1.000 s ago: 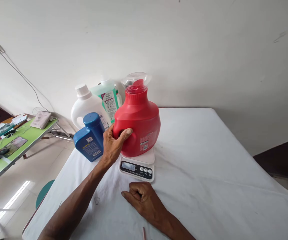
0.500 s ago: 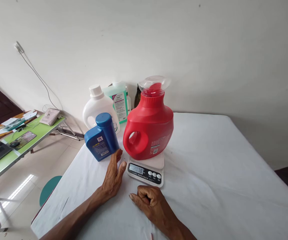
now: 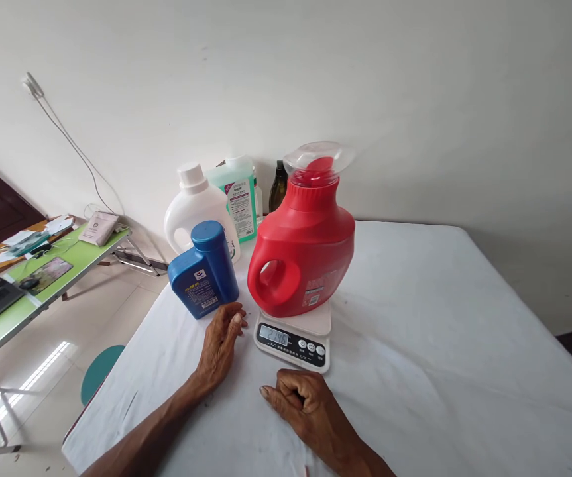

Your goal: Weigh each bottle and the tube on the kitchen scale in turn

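Note:
A red detergent jug with a clear cap stands upright on a small white kitchen scale, whose display shows digits. My left hand rests on the white tablecloth just left of the scale, fingers loosely curled, holding nothing, close to a blue bottle. In front of the scale lies my right hand, curled into a loose fist on the cloth with nothing in it.
Behind the blue bottle stand a white jug, a green-tinted bottle and a dark bottle against the wall. A green side table with papers and a laptop is at the left. The white-covered table stretches right.
My left hand let go of the red jug's handle, dropped to the cloth beside the scale and curled its fingers. The scale display now shows a reading. The right hand stayed put.

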Tool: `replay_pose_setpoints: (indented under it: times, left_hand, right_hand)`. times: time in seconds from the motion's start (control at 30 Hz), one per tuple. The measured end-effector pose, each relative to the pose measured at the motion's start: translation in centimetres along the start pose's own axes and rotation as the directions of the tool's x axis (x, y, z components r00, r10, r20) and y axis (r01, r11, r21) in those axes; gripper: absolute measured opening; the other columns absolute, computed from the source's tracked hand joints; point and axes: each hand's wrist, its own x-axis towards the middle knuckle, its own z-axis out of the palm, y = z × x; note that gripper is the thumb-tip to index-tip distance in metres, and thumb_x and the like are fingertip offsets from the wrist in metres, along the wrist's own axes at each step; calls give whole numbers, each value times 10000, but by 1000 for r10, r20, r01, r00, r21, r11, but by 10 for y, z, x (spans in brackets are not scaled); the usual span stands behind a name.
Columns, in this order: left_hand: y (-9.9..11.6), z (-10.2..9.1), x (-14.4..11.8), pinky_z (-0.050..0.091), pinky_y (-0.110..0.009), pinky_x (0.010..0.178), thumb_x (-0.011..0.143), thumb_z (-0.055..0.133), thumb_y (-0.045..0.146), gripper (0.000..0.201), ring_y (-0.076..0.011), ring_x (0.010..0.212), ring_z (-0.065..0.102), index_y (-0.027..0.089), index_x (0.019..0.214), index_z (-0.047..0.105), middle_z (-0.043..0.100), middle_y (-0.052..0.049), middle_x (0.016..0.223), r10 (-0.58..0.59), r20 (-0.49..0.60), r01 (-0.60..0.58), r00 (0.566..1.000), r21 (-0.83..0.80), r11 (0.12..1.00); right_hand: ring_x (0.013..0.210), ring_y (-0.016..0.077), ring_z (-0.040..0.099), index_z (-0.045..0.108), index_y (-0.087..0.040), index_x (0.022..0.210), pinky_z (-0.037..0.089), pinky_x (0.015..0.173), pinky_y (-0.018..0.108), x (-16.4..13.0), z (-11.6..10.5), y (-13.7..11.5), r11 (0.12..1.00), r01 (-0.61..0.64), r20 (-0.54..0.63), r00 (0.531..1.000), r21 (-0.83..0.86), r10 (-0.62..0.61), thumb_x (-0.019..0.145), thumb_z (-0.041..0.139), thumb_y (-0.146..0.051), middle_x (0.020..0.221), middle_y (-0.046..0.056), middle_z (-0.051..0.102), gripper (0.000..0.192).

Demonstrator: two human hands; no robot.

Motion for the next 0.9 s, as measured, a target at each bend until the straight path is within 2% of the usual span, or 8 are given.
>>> replay_pose_setpoints:
  times: [0.33, 0.9]
  left_hand:
    - [-1, -2, 0, 573, -362, 823, 1029, 460, 607, 506, -209, 935, 696, 167, 1228, 609, 723, -142, 1158, 9, 30, -10, 999, 19, 1000]
    - [-5, -2, 0, 560, -404, 894, 1025, 485, 598, 493, -233, 1008, 705, 169, 1242, 594, 718, -140, 1176, 20, 48, -23, 999, 53, 998]
  right_hand:
    - [544, 110, 246, 185, -246, 637, 239, 520, 286, 1, -1, -4, 1000, -17, 7, 1000, 0, 17, 967, 587, -403, 586, -69, 231, 544]
    - [551, 112, 226, 182, -249, 647, 230, 528, 291, 0, 0, -2, 1000, 19, -12, 1000, -15, -19, 940, 576, -305, 594, -73, 214, 494]
